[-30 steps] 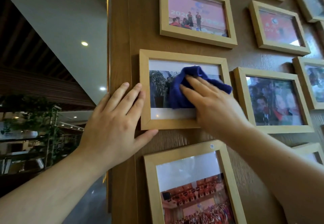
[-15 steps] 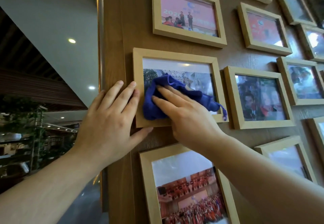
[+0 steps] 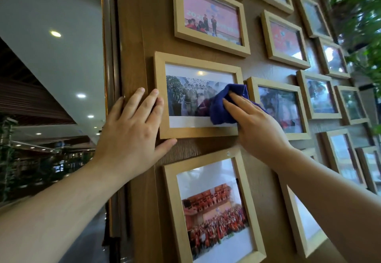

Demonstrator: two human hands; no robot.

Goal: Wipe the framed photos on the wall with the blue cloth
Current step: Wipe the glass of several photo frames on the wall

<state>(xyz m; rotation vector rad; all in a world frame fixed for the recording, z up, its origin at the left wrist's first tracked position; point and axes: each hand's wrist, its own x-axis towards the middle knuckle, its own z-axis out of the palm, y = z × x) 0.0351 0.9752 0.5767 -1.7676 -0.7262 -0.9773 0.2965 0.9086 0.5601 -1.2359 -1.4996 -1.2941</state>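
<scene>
A light wooden framed photo [image 3: 186, 133] hangs on the brown wood wall, at the left end of the middle row. My right hand [image 3: 255, 126] presses the blue cloth [image 3: 221, 108] flat against the right part of its glass, fingers stretched over the cloth. My left hand [image 3: 134, 130] lies flat against the frame's left edge and lower left corner, with the thumb under the bottom rail. Part of the cloth is hidden under my right hand.
Several more framed photos cover the wall: a pink one [image 3: 210, 17] above, a group photo [image 3: 212, 211] below, another frame [image 3: 282, 108] directly right. The wall ends at a metal-trimmed corner [image 3: 107, 77] on the left. Green plant leaves [image 3: 362, 25] hang at upper right.
My right hand has slid the blue cloth from the left part of the glass to the right part. My left hand stays on the frame's left edge. The view has shifted.
</scene>
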